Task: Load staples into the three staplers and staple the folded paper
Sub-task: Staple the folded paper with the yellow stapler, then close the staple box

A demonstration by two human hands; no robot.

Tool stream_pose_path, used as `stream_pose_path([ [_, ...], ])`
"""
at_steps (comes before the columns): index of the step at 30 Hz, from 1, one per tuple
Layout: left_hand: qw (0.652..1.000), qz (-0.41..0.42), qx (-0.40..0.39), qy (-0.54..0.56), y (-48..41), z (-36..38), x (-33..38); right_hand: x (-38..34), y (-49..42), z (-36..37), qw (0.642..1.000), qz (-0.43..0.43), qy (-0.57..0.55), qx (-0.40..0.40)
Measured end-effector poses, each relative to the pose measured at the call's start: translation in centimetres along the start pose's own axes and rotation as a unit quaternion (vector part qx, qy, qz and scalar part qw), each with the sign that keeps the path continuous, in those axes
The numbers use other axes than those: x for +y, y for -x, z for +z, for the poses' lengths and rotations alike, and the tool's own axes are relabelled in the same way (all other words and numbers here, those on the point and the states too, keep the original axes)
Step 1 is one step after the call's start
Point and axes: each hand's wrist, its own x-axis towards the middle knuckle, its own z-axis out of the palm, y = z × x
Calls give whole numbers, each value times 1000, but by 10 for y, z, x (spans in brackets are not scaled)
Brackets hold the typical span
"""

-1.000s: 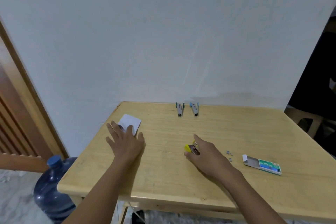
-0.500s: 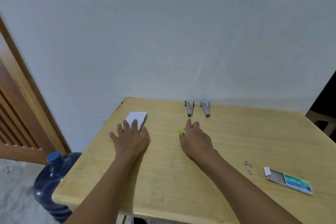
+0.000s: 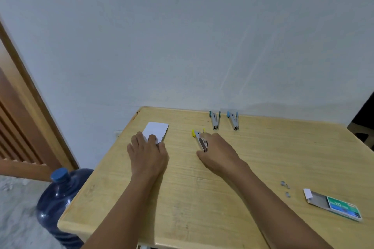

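A folded white paper (image 3: 156, 130) lies near the table's far left corner. My left hand (image 3: 148, 152) rests flat on its near edge, fingers straight. The yellow stapler (image 3: 198, 138) lies on the table right of the paper, yellow end pointing away. My right hand (image 3: 219, 152) holds its near end between thumb and fingers. By the wall, a green-ended stapler (image 3: 215, 121) and a blue-ended stapler (image 3: 233, 120) lie side by side. An open staple box (image 3: 334, 204) sits at the near right, with a few loose staple pieces (image 3: 285, 187) beside it.
The wooden table (image 3: 202, 198) stands against a white wall. A blue water jug (image 3: 58, 200) sits on the floor by the table's left edge, in front of a brown wooden door (image 3: 18, 119). A dark opening shows at the far right.
My right hand carried the yellow stapler from near the staple box to the far middle, beside the other two staplers. More of the stapler shows now. My left hand stayed on the paper.
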Motion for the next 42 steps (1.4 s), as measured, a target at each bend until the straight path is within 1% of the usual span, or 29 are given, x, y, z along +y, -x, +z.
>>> stream_pose_path([
  [4, 1000, 10, 5, -15, 0, 0, 2, 7, 2, -5, 1000, -7, -28, 0],
  [7, 1000, 14, -2, -8, 1, -2, 3, 4, -9, -3, 999, -2, -39, 16],
  [11, 1000, 15, -18, -2, 1, -5, 3, 0, -39, 7, 998, -3, 28, 61],
  [14, 999, 13, -30, -2, 1, -6, 3, -2, -64, 13, 995, 4, 50, 82],
  [17, 1000, 10, -25, 10, 1, -7, 4, -2, -81, 16, 992, 17, 73, 101],
  [22, 1000, 5, -25, 14, 1, -9, 5, 0, -92, 18, 991, 25, 81, 101],
  [26, 999, 0, -28, 18, 2, -11, 6, 1, -69, 12, 996, 22, 28, 82],
  [31, 999, 2, -11, 47, 3, -16, 11, 4, 6, -3, 995, 13, -75, 69],
  [33, 998, 17, 10, 56, 4, -17, 13, 9, 43, -11, 992, 9, -97, 74],
  [35, 997, 51, 34, 40, 4, -18, 12, 15, 75, -19, 990, 8, -104, 90],
  [37, 991, 114, 57, 29, 9, -19, 15, 30, 105, -28, 988, 1, -97, 117],
  [40, 971, 211, 109, 34, 22, -19, 21, 58, 140, -43, 985, 4, -80, 155],
  [42, 959, 246, 124, 59, 36, -20, 34, 82, 162, -55, 978, 20, -71, 197],
])
